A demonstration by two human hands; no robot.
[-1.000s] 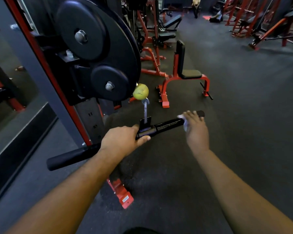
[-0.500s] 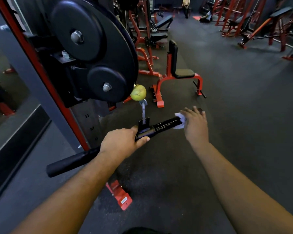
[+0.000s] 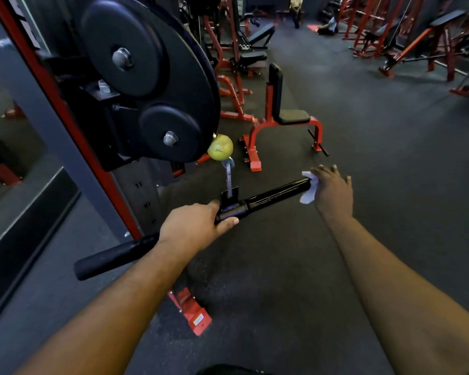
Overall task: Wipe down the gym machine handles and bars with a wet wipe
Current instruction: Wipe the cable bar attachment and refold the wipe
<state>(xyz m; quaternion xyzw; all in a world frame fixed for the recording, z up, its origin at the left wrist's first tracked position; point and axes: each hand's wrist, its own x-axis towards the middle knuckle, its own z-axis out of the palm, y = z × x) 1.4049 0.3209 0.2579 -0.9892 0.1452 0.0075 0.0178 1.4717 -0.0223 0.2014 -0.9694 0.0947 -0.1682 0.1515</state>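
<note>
A black straight cable bar [image 3: 271, 197] hangs from a metal link [image 3: 228, 174] under a yellow-green stopper ball [image 3: 220, 147]. My left hand [image 3: 194, 227] grips the bar just left of its centre bracket. My right hand [image 3: 333, 192] holds a white wet wipe [image 3: 307, 186] round the bar's right end, which is hidden under the wipe and palm. The bar's left rubber grip [image 3: 114, 257] sticks out bare past my left wrist.
Large black weight plates [image 3: 146, 77] on a red machine frame [image 3: 71, 123] stand at the left, with a numbered weight stack [image 3: 144, 196] behind the bar. A red foot [image 3: 192, 312] lies on the floor below. A red bench [image 3: 279, 115] stands beyond; more red machines fill the back.
My right hand with the wipe has slid outward along the bar, from a little inside the right end to over the end itself. My left hand keeps its grip.
</note>
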